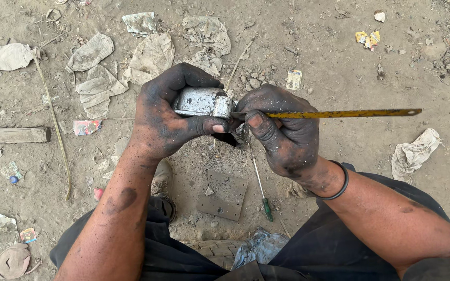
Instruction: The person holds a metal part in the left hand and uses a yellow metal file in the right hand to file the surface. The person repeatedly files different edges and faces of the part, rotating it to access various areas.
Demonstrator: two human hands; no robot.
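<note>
Metal part (202,102) mostly hidden under grimy left hand (165,117), fingers wrapped around it, held above dirt ground (339,62). Right hand (282,130) fingers pinch yellow rod (339,113); its tip at the part is hard to make out. Below: flat plate (225,195), screwdriver (261,190). Rags (152,54) scattered beyond.

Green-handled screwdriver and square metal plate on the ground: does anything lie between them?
In the head view, only bare dirt separates the square metal plate from the green-handled screwdriver; nothing else lies in that narrow gap.
</note>
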